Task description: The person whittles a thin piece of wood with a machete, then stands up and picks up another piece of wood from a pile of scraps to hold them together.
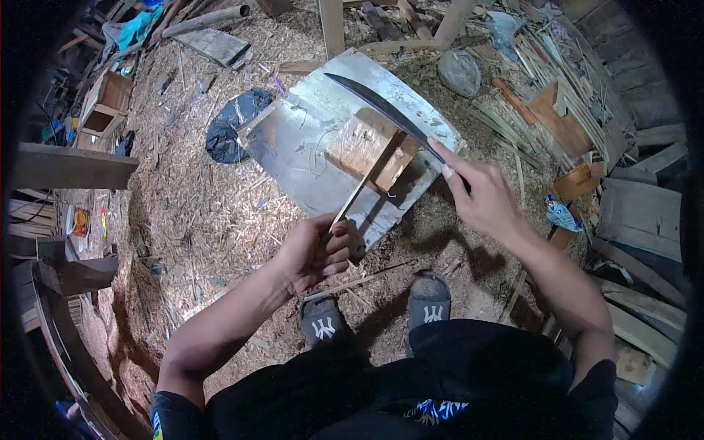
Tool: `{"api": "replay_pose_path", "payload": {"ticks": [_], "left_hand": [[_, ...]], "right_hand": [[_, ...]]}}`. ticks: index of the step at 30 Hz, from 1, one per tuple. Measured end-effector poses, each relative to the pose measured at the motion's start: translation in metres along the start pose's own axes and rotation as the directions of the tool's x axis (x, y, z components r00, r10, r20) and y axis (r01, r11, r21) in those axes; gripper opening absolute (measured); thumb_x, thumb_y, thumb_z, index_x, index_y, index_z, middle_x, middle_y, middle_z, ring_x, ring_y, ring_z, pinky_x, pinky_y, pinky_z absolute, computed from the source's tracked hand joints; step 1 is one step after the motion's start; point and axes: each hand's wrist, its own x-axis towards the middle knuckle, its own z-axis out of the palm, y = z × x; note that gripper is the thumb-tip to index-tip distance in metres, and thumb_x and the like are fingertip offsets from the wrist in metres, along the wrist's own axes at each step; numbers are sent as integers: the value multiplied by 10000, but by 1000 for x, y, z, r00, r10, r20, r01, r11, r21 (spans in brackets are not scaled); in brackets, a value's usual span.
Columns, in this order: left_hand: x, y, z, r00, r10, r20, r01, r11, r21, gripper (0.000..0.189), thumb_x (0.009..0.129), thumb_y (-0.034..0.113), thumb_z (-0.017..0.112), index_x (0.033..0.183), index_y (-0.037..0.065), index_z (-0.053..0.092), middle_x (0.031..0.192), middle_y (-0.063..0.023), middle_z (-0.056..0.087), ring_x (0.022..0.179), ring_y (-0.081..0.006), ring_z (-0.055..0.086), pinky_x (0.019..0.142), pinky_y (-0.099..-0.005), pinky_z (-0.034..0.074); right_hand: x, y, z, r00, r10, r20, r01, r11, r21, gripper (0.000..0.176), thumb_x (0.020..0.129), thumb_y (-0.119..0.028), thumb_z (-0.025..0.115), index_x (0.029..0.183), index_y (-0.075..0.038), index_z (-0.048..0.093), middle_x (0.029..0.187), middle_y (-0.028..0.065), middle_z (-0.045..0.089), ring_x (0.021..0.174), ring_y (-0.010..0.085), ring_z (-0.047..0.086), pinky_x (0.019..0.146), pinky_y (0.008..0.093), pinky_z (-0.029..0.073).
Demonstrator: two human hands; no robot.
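Note:
My left hand (pixel 323 251) is closed round the near end of a thin wooden strip (pixel 364 183). The strip slants up and away, its far part over a wooden block (pixel 359 143). In my right hand (pixel 480 192) is the handle of a long, dark, curved blade (pixel 378 101), which points to the upper left above the block. The block rests on a pale, worn board (pixel 293 158) on the ground.
Wood shavings (pixel 183 242) cover the ground. A black plastic bag (pixel 233 126) lies left of the board, a clear bag (pixel 460 72) beyond it on the right. Wood scraps (pixel 561 125) are piled at right. Two sandaled feet (pixel 323 323) stand below.

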Motion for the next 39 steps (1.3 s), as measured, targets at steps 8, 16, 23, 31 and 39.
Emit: {"api": "replay_pose_path", "payload": {"ticks": [8, 16, 23, 31, 39], "left_hand": [[4, -17, 9, 859, 505, -79, -307, 633, 711, 333, 1066, 331, 540, 1221, 42, 593, 884, 2, 648, 608, -69, 525, 514, -234, 392], [17, -23, -1, 612, 748, 256, -290, -89, 953, 309, 1017, 187, 570, 878, -72, 666, 737, -277, 656, 651, -372, 669, 586, -428, 491], [5, -14, 17, 641, 737, 216, -208, -104, 973, 300, 987, 161, 583, 784, -51, 643, 724, -301, 641, 650, -462, 657, 604, -489, 522], [15, -4, 3, 569, 731, 377, -142, -365, 920, 245, 985, 143, 549, 845, -32, 648, 715, -306, 640, 667, -495, 647, 605, -541, 538], [9, 0, 14, 629, 706, 327, -30, -398, 917, 141, 944, 106, 614, 848, 2, 621, 691, -280, 609, 686, -486, 628, 604, -510, 501]], "right_hand": [[-23, -36, 5, 960, 6, 281, -8, 1000, 5, 502, 988, -220, 580, 1481, -289, 520, 633, 148, 607, 509, 314, 619, 510, 450, 549], [-36, -57, 18, 940, -169, 295, 186, 982, -30, 524, 988, -257, 562, 1503, -312, 480, 648, 149, 594, 507, 316, 634, 458, 436, 549], [-11, -44, 2, 908, 112, 403, -119, 993, -7, 485, 1036, -250, 506, 1514, -323, 464, 578, 99, 556, 437, 190, 554, 387, 351, 506], [-20, -46, 7, 943, -50, 329, 73, 996, -59, 530, 975, -273, 583, 1489, -365, 488, 662, 148, 630, 518, 331, 647, 554, 470, 589], [-22, -36, 13, 971, -102, 216, 133, 982, -131, 536, 985, -286, 577, 1503, -371, 469, 641, 154, 613, 503, 323, 653, 472, 460, 564]]}}
